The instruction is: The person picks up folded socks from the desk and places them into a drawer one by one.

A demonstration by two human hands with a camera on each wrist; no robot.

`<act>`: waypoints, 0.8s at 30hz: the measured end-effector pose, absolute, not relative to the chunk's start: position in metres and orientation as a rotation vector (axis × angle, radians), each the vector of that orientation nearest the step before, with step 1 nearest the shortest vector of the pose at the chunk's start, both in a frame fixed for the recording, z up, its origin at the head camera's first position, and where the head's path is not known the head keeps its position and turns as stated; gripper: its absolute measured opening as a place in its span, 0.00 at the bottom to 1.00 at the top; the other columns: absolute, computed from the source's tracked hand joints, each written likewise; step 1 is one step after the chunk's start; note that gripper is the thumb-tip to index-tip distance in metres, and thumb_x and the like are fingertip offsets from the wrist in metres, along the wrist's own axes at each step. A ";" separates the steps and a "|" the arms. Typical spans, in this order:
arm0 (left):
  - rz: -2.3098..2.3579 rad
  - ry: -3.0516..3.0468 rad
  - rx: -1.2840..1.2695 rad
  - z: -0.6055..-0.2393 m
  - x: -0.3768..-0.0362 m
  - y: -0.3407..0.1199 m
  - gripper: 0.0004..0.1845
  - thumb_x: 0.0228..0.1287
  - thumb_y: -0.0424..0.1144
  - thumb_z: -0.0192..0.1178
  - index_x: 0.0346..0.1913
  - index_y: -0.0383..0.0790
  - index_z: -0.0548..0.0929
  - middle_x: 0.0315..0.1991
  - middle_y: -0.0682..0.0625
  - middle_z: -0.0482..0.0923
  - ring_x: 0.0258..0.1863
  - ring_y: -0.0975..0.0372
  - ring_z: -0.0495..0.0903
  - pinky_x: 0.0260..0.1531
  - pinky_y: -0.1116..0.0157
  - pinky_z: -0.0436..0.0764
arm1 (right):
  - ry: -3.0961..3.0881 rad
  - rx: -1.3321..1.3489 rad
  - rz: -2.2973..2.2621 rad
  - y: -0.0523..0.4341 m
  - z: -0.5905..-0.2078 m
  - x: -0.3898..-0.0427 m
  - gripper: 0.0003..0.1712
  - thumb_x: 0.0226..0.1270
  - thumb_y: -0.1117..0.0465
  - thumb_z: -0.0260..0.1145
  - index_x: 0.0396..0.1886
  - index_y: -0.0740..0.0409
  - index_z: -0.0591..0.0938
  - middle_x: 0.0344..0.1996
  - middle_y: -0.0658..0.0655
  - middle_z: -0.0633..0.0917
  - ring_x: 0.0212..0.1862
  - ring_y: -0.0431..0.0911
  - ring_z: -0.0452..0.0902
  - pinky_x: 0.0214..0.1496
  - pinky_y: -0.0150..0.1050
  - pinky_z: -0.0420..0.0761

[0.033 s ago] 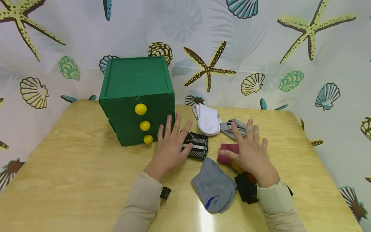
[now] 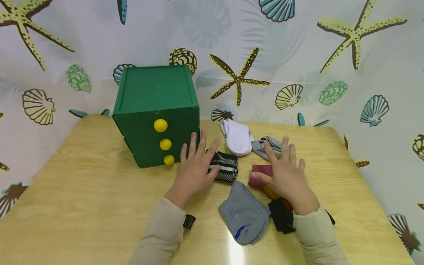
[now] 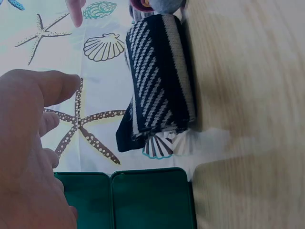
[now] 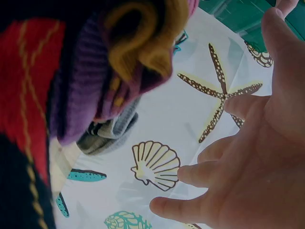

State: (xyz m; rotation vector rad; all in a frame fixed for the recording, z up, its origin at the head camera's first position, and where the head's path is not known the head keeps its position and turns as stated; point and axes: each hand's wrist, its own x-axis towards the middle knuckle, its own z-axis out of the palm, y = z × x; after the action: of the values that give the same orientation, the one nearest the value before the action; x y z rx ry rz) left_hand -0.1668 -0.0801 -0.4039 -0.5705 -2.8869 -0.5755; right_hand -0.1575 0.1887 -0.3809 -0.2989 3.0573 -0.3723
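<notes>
On my feed the outfit's pretty basic tbh: plain long sleeves, light beige. The left sleeve (image 2: 162, 233) looks a touch greyer, the right sleeve (image 2: 316, 230) more khaki, both creasing toward the near side. They stop at the wrists, leaving the left hand (image 2: 194, 171) and right hand (image 2: 289, 178) bare. Can't tell if the small black piece (image 2: 189, 221) right of the left sleeve is worn.

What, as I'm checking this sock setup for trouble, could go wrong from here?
The maroon sock and black sock lie close together near the right hand, so it might drag one along with the other. The left hand is close beside the green cabinet, so a careless sideways move could bump it.
</notes>
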 end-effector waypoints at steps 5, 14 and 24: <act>-0.613 -2.851 -0.561 -0.402 -0.165 -0.080 0.38 0.75 0.46 0.58 0.82 0.51 0.54 0.81 0.44 0.28 0.78 0.47 0.26 0.70 0.37 0.39 | 3.048 -0.305 -0.379 0.188 -0.379 -0.157 0.59 0.65 0.31 0.64 0.84 0.48 0.46 0.77 0.73 0.33 0.77 0.71 0.31 0.65 0.79 0.44; -0.808 -2.553 -0.648 -0.368 -0.164 -0.097 0.22 0.73 0.35 0.58 0.68 0.39 0.76 0.74 0.38 0.62 0.72 0.45 0.61 0.68 0.41 0.58 | 3.025 -0.297 -0.470 0.192 -0.372 -0.159 0.57 0.67 0.32 0.62 0.84 0.48 0.45 0.77 0.73 0.32 0.77 0.71 0.30 0.65 0.78 0.42; -0.812 -1.887 -0.518 -0.319 -0.173 -0.170 0.15 0.68 0.29 0.51 0.47 0.29 0.87 0.54 0.37 0.81 0.55 0.41 0.76 0.64 0.44 0.65 | 2.945 -0.352 -0.622 0.191 -0.367 -0.163 0.52 0.71 0.38 0.63 0.83 0.52 0.50 0.78 0.75 0.41 0.76 0.73 0.38 0.67 0.77 0.43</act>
State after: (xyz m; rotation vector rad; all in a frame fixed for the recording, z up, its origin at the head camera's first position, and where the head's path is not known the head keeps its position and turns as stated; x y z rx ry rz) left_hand -0.1729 -0.1704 -0.3191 -0.5176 -1.8869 -0.8125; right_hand -0.1628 0.1908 -0.3670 -0.3520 2.9452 -0.6224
